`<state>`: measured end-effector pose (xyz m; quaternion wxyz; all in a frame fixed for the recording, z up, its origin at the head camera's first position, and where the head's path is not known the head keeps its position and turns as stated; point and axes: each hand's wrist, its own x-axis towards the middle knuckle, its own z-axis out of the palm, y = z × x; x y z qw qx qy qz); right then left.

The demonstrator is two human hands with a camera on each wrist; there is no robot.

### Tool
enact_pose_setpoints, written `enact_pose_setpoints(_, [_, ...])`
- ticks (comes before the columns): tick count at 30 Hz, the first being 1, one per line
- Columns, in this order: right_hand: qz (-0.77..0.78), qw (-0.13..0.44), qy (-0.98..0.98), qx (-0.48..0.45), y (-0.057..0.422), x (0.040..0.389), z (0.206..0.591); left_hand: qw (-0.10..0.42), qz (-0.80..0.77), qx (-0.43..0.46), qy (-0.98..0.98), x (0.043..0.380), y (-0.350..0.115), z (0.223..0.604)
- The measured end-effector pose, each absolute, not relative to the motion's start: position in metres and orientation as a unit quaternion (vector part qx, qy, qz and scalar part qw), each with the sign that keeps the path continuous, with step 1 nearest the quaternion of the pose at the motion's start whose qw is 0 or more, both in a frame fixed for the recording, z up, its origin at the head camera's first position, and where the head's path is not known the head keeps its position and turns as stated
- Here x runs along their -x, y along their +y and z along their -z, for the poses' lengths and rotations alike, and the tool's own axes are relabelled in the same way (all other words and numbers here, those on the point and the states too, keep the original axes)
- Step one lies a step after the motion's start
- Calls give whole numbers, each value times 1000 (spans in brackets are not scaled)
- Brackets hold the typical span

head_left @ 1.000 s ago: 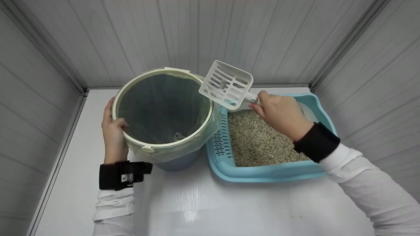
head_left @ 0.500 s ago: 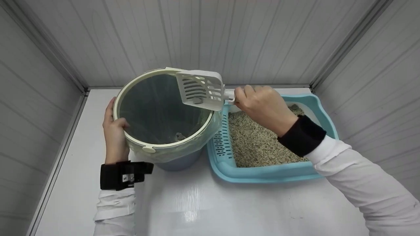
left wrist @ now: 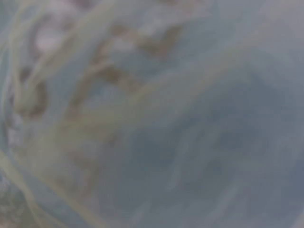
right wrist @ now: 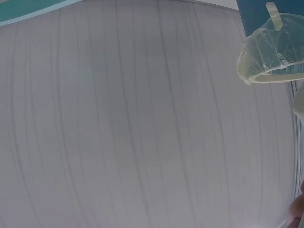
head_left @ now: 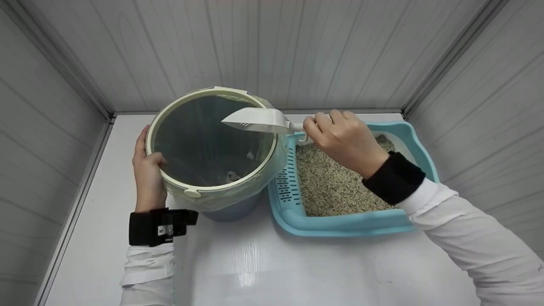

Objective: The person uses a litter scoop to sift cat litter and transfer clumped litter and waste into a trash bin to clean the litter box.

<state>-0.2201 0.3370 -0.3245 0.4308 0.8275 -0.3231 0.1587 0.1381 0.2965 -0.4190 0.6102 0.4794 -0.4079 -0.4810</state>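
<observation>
My left hand [head_left: 148, 180] holds the rim of a bin [head_left: 168, 183], its thumb hooked over the inside edge. A thin yellowish bag lines this bin and folds down over its outside. With my right hand [head_left: 346, 140] I grip a white slotted litter scoop [head_left: 257, 119] by its handle. The scoop is turned on its side, its head over the right part of the bin's opening. One small pale clump [head_left: 250, 155] shows inside the bin below the scoop, and another clump [head_left: 232, 176] lies nearer the front. The left wrist view is a close blur of translucent liner [left wrist: 213, 142].
A blue litter box [head_left: 340, 227] stands right of the bin, close against it, holding brown granular litter [head_left: 335, 182]. Grey panel walls [head_left: 272, 51] close in the back and sides of the white table [head_left: 289, 272].
My right hand has carried the scoop left over the bin and tipped it from flat to on edge. A small clump now shows below it. The left hand stays put.
</observation>
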Motion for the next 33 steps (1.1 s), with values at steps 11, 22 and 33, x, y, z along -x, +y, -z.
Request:
enact_pose_setpoints(11, [-218,348,-420,-809,341,256,328,610,487,-478,-403,-136,296,419])
enact_pose_setpoints(22, [-159,117,-671,-715,356,335,337,612,487,-475,-403,-137,296,418])
enact_pose_setpoints(33, [-53,-78,-746,-659,353,389,366,611,480,-481,-406,-136,297,419])
